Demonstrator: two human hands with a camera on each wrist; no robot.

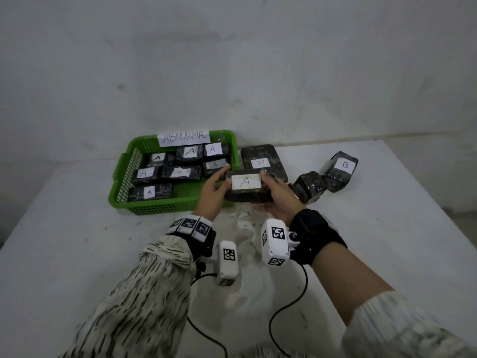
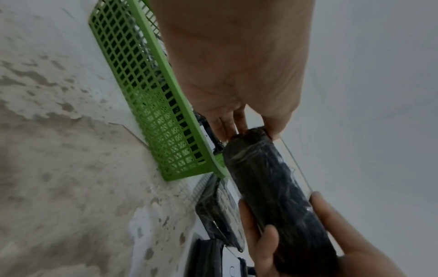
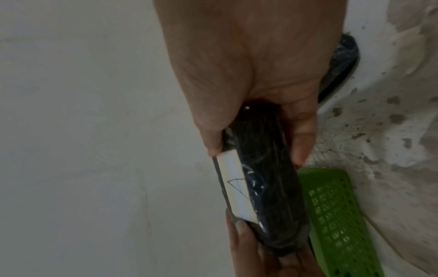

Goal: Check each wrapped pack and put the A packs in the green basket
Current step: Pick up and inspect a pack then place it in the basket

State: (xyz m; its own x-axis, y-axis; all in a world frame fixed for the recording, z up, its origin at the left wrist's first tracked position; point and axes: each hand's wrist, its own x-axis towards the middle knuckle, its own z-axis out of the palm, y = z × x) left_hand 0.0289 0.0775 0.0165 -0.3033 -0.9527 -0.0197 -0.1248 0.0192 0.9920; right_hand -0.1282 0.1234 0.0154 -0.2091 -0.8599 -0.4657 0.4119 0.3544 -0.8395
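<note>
Pack marked A (image 1: 246, 186) | left hand (image 1: 212, 193) and right hand (image 1: 278, 197) fingers clamped on its ends | just right of green basket (image 1: 124, 177) | above worktop (image 1: 387, 228)

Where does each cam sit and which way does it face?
Head: worn high, faces down and forward at the table; both forearms show.
Left wrist: looks along left hand at the A pack.
Right wrist: looks along right hand at the same pack's label.
All three share the pack and green basket.
</note>
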